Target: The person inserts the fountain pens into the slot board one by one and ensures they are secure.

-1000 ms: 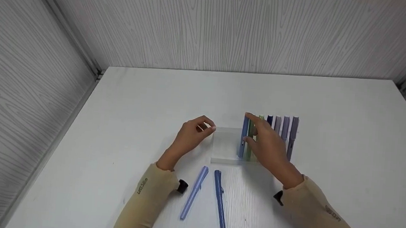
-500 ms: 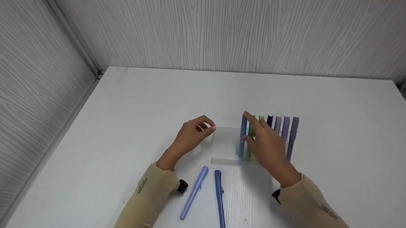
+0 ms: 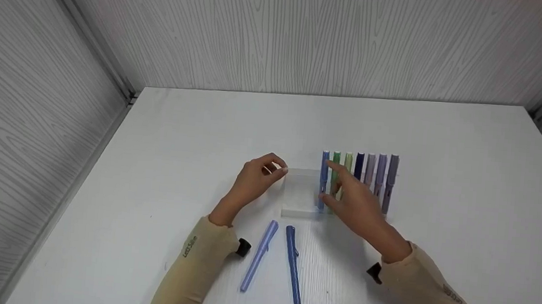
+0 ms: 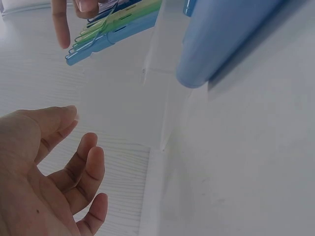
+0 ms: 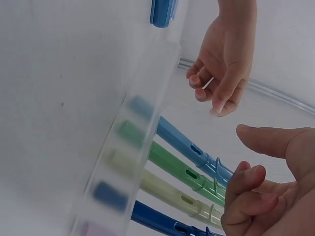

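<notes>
A clear pen stand holds a row of several upright pens, including a blue pen, a green pen and a dark navy pen. At the stand's left upper corner, my left hand pinches the edge between thumb and forefinger. My right hand hovers in front of the row, thumb and forefinger spread beside the blue pen. In the right wrist view a gap shows between the thumb and the blue pen, and the other fingers curl loosely around nothing. My right hand hides the lower parts of several pens.
On the white table in front of the stand lie a light blue pen and a darker blue pen. A wood-grain panel rises behind the table, with another at the left.
The right hand has let go of the blue pen's top and drawn slightly down and back. The blue pen now stands upright, slightly further left. My left hand stays put.
</notes>
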{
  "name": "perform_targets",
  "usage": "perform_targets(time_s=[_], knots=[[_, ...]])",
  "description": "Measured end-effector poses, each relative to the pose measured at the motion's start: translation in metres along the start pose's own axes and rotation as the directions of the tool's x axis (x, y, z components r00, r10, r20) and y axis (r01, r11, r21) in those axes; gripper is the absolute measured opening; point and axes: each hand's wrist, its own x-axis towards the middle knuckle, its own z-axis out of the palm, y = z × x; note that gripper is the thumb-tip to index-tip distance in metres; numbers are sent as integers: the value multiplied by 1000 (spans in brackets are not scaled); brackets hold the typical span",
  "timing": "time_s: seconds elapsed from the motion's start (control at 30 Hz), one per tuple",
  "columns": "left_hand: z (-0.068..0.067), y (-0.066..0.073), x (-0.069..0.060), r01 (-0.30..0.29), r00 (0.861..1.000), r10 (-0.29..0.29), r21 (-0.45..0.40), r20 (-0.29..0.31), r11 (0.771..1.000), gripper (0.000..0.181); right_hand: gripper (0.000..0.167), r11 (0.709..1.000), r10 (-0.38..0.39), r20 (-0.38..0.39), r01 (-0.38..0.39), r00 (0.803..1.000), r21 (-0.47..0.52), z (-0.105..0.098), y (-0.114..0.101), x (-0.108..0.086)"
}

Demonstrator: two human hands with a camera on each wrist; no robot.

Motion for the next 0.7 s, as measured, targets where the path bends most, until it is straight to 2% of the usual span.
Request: perform_targets(time_s=[0.13, 0.3, 0.5, 0.6, 0.7], knots=[[0, 0, 0, 13, 1000, -13, 6, 2, 1000, 15, 70, 1000, -22, 44, 21, 999, 16, 4, -2, -8], [1, 1, 0, 25, 1000, -25, 4, 4, 1000, 15, 68, 997, -35, 184, 23, 982, 68, 9, -1, -15], [0, 1, 1, 20, 1000, -20, -12, 3, 1000, 14, 69, 992, -91, 370, 52, 924, 115, 11, 4, -17], [0, 0, 0, 14, 1000, -14, -19, 3, 1000, 15, 70, 989, -114, 433, 60, 894, 136, 14, 8, -18], [0, 0, 0, 18, 1000, -18, -23, 6, 1000, 15, 70, 990, -99, 481, 39, 871, 132, 18, 9, -19]])
